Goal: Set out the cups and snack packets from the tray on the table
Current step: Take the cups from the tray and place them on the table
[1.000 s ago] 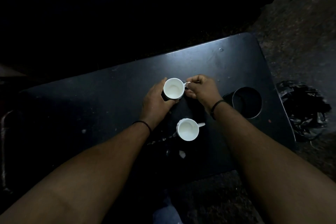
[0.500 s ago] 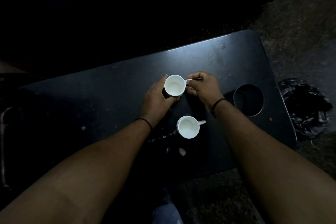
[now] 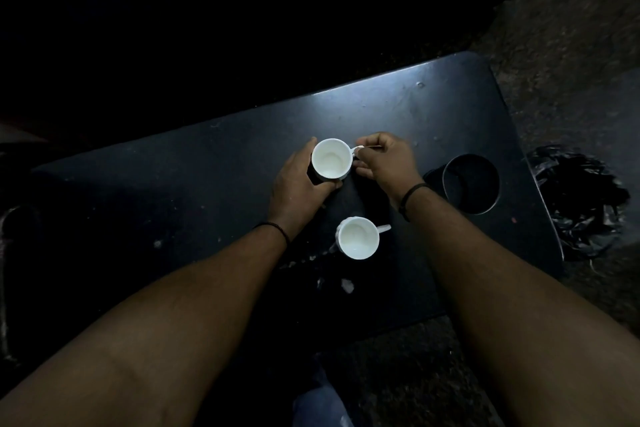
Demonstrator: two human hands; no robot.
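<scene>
The scene is very dark. Two white cups stand upright and empty on a black table (image 3: 207, 184). The far cup (image 3: 330, 159) sits mid-table, held from both sides: my left hand (image 3: 298, 184) wraps its left wall and my right hand (image 3: 384, 159) pinches its handle. The near cup (image 3: 358, 242) stands free below it, handle pointing right, untouched. Small pale shapes (image 3: 347, 285) lie close to the near cup; they are too dim to identify. No tray is clearly visible.
A round cup-holder hole (image 3: 471, 184) is cut into the table's right end. A crumpled black plastic bag (image 3: 581, 201) lies on the rough floor past the right edge. A dark handle-like shape (image 3: 7, 274) shows at the far left. Beyond the table is darkness.
Both hands have carried the far cup slightly away from me across the table. The near cup has not moved.
</scene>
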